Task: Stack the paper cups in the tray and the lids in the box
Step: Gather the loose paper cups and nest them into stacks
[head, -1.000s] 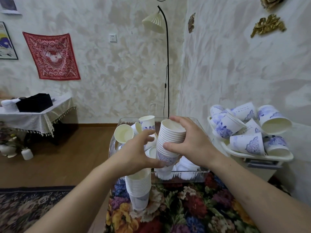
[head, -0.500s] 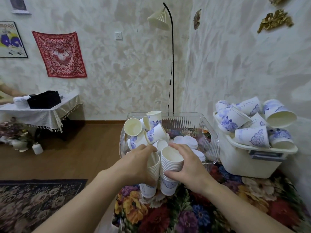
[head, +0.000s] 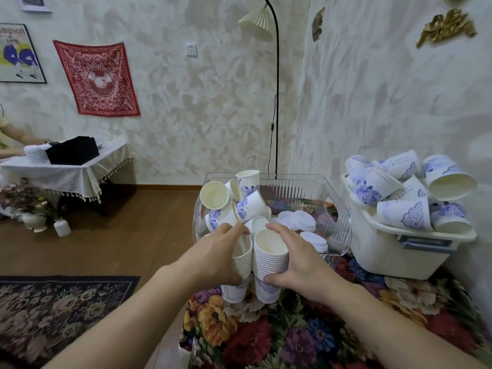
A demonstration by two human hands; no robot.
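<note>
Head view showed two cup stacks upright and touching on the floral worktop [head: 266, 342], close to its left edge, with open floor [head: 133, 235] beyond. The left hand [head: 213, 259] gripped the left stack [head: 241, 265], fingers curled round it; the right hand [head: 298, 259] gripped the right stack [head: 270, 259] the same way. Just behind stood the clear tray [head: 338, 209], holding loose cups [head: 247, 206] on its left and lids [head: 298, 221] on its right. A white box [head: 394, 251] heaped with cups sat right, against the wall. A poster [head: 18, 53] read "mpson". Half a second earlier both stacks sat in the same place; a second ago the right stack was raised in front of the tray.
</note>
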